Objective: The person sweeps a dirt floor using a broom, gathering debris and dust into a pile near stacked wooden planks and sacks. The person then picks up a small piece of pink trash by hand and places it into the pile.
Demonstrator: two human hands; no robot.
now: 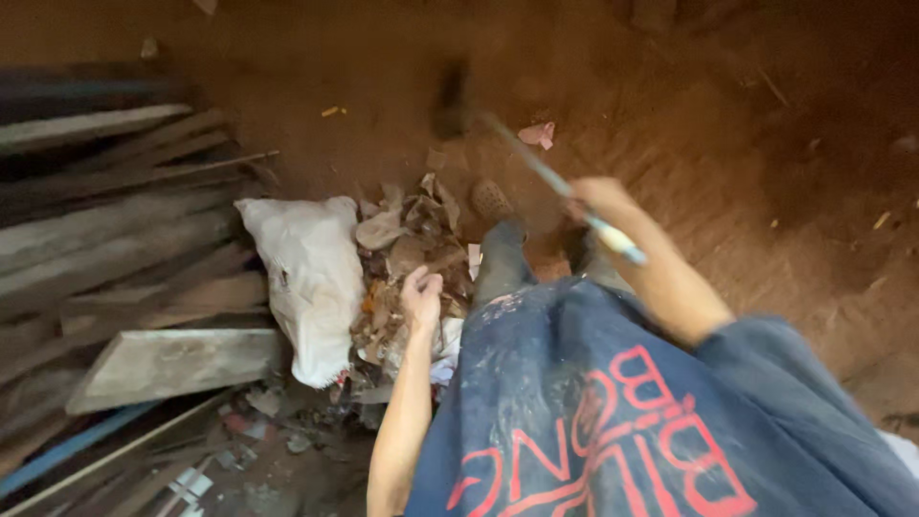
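The right hand point(598, 199) is holding a hammer point(536, 163) raised over the dirt floor point(747, 144); the left hand point(421, 295), loosely curled and holding nothing, is steadying rubble point(407, 249) beside a white sack point(308, 278).

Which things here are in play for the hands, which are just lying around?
In play:
- hammer, held by right hand
- rubble heap, under left hand

Lying about:
- white sack
- stacked planks
- pink scrap
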